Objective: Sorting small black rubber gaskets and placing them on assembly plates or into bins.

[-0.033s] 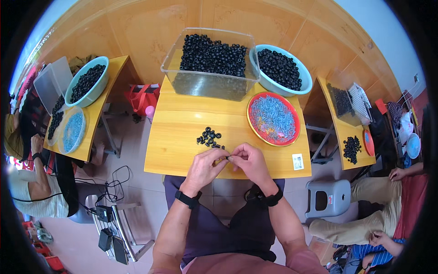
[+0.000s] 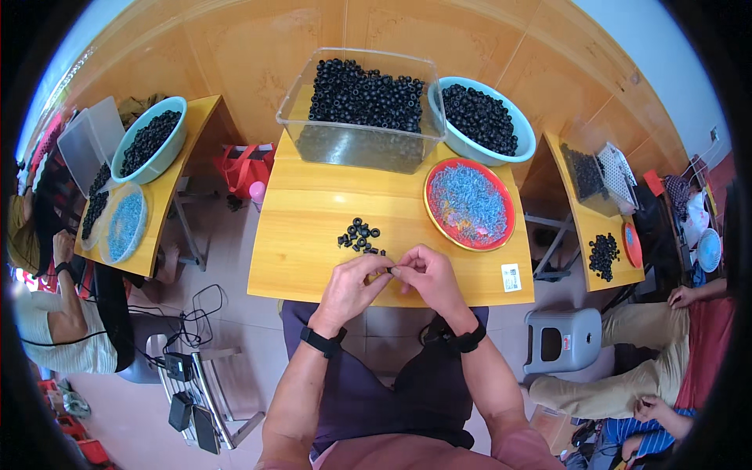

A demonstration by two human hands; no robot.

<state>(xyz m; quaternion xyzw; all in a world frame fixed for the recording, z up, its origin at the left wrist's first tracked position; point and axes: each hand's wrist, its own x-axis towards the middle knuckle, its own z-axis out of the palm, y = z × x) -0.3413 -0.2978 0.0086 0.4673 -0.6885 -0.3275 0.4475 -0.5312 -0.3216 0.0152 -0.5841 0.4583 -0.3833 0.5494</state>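
Observation:
Both my hands meet over the front edge of the yellow wooden table (image 2: pixel 313 196). Between my left hand (image 2: pixel 350 287) and my right hand (image 2: pixel 432 280), a small black part (image 2: pixel 390 270) shows at the fingertips. The fingers of each hand are closed in a pinch on it, and they cover most of its shape. Just beyond my left fingers lies a loose pile of black ring-shaped parts (image 2: pixel 358 236). A red basin (image 2: pixel 510 205) with a yellow rim, full of small bluish translucent pieces (image 2: pixel 468 200), stands beyond my right hand.
At the back stand a clear plastic bin (image 2: pixel 352 149) and a light-blue basin (image 2: pixel 529 149), both holding black parts. A white label (image 2: pixel 511 277) lies at the right front corner. Co-workers sit at side tables. A grey stool (image 2: pixel 564 341) is on the right, cables (image 2: pixel 196 317) on the left.

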